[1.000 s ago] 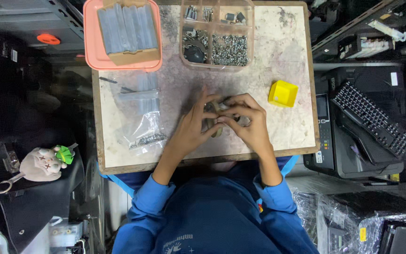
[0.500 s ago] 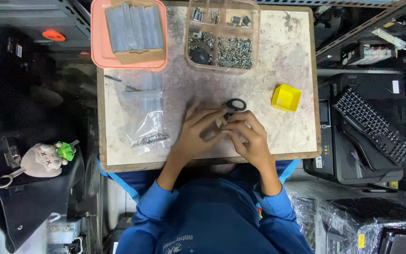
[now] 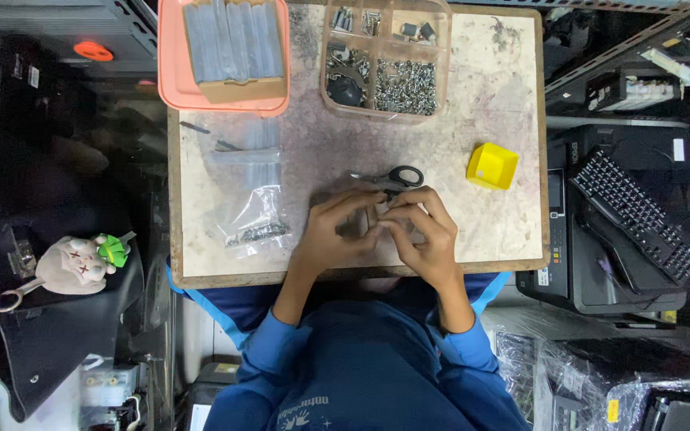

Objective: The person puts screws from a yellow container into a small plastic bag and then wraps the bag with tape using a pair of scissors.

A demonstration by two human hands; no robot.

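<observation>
Left hand at the near middle of the counter, fingers curled in toward the right hand, fingertips of both meeting over something small and clear, seemingly a little bag; too hidden to tell just what is pinched. Both hands narrowed, pinching rather than spread. Scissors with black handles lying just beyond the fingertips, handles to the right, blades partly hidden behind the fingers. Further right, well apart from the hands, a small yellow bin. To the left of the hands, a clear bag of screws lying flat, with more clear bags beyond it. At the far edge, middle, a clear parts box in compartments, screws heaped in the one at the near right, a dark round piece in the one beside it. At the far left, a pink tray bearing a cardboard box of stacked clear sleeves. Blue sleeves at the near edge. Off the counter to the right, a black keyboard resting on a black printer. Off to the left, a small plush toy with a green bit on it, lying on dark gear.
</observation>
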